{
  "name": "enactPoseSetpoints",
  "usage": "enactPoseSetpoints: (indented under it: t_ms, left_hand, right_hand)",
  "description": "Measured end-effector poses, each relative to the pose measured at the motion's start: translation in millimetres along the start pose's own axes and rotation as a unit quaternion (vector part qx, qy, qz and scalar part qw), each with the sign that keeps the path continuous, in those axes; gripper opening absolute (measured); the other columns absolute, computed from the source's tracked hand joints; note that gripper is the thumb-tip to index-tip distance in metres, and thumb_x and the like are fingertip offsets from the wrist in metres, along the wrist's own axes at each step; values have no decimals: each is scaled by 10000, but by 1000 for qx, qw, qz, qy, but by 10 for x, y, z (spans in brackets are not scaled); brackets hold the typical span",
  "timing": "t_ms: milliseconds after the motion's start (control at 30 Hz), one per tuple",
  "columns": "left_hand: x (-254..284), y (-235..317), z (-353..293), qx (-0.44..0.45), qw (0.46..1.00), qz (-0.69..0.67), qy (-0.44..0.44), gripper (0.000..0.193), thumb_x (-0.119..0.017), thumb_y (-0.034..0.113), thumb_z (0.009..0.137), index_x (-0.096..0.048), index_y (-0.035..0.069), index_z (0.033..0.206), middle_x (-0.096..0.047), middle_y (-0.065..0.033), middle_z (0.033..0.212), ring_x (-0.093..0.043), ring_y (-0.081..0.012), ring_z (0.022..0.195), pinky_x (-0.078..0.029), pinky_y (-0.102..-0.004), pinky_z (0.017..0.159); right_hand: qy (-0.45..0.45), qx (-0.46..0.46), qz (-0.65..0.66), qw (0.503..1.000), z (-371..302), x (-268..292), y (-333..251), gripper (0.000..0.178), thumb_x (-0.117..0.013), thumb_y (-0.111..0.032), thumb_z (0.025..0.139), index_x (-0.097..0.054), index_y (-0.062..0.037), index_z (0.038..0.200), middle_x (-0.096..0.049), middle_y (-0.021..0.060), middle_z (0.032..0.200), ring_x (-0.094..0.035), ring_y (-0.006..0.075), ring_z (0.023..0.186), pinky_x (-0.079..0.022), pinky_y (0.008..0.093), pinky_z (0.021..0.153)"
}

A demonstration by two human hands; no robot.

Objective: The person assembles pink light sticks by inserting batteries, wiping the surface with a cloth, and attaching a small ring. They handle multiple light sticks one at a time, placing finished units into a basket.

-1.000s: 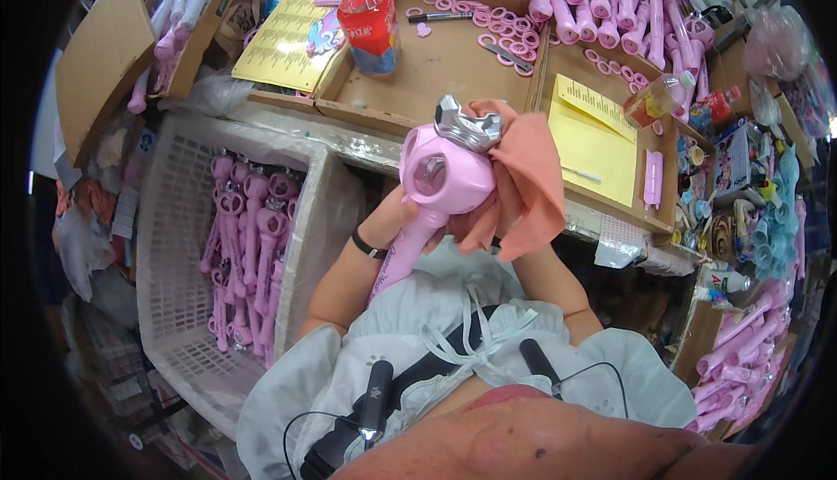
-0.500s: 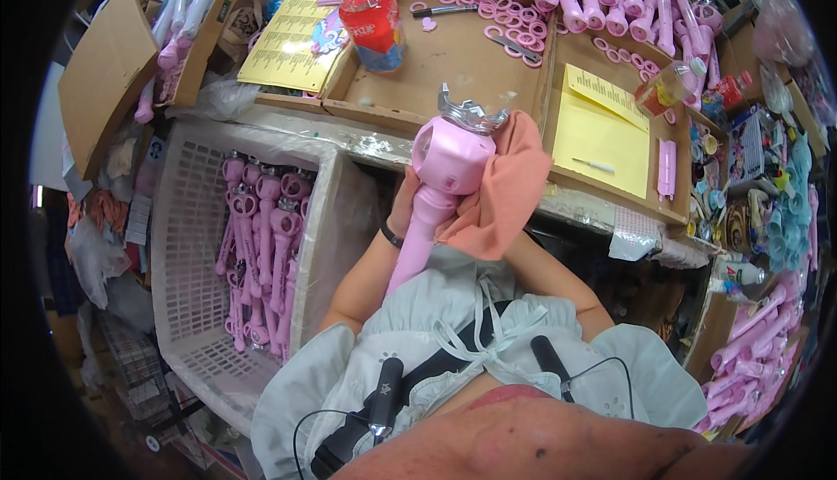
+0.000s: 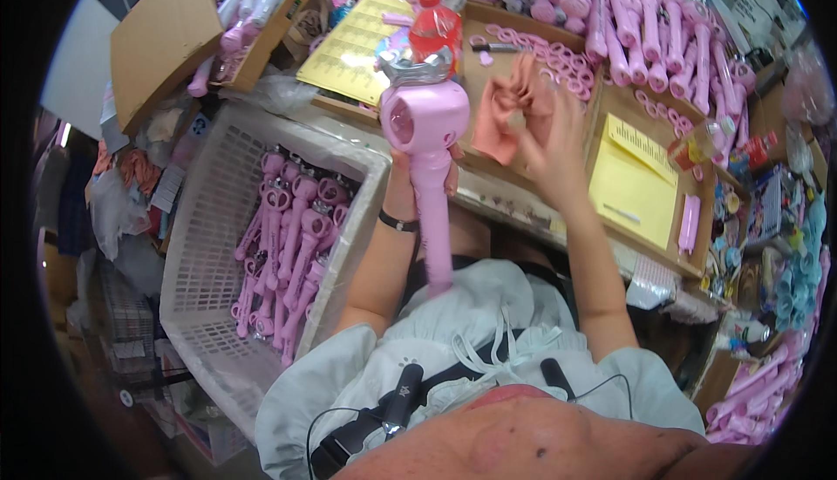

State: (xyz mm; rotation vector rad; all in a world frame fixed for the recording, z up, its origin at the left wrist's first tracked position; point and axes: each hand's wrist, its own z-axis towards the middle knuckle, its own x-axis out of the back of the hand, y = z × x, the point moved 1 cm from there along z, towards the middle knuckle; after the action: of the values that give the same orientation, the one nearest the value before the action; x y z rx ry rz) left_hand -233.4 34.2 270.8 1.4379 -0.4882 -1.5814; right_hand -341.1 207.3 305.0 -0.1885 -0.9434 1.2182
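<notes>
A workbench [image 3: 501,195] runs just beyond the grip of the left hand [image 3: 402,188]. On it, the middle cardboard tray [image 3: 471,70] lies ahead and to the right of this grip, carrying pink rings [image 3: 571,70] and a black marker [image 3: 499,47]. The right tray [image 3: 621,101], farther right from the grip, carries a yellow sheet [image 3: 632,175]. Pink handles [image 3: 649,22] are heaped at the back.

Your wand [image 3: 432,192] is pink with a silver crown [image 3: 418,68], your cloth [image 3: 506,118] plain salmon-orange, your wristband [image 3: 398,222] black, your top [image 3: 501,295] pale mint, and the basket [image 3: 206,262] white with a grid pattern.
</notes>
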Motion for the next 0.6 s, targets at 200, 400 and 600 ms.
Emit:
enactPoseSetpoints:
  t_ms: [200,400,600]
  left_hand:
    - [-299,-78,160,-80,972,-218,45,860,-447,690,777,-310,48,1333,-484,-140,1203,-562,-231,984,-463,-344,883]
    - [-268,-63,115,-216,946,137,199,679,-584,63,866,-170,47,1404,-365,-138,1339,-427,-203,1172,-386,-332,976]
    - [-173,-118,-90,-110,954,232,155,645,-583,63,866,-197,13,1379,-361,-145,1316,-472,-180,1108,-436,-299,901]
  right_hand:
    - [-422,-275,407,762,-857,-91,-303,622,-717,-285,749,-448,18,1220,-580,118,986,-583,229,920,-461,343,821]
    - [-365,-260,207,869,-933,370,-292,572,-697,-305,732,-482,9,1158,-615,201,906,-626,311,775,-486,356,715]
    - [-405,-346,236,813,-1224,455,-316,572,-699,-309,729,-478,10,1149,-616,195,889,-623,277,758,-483,345,707]
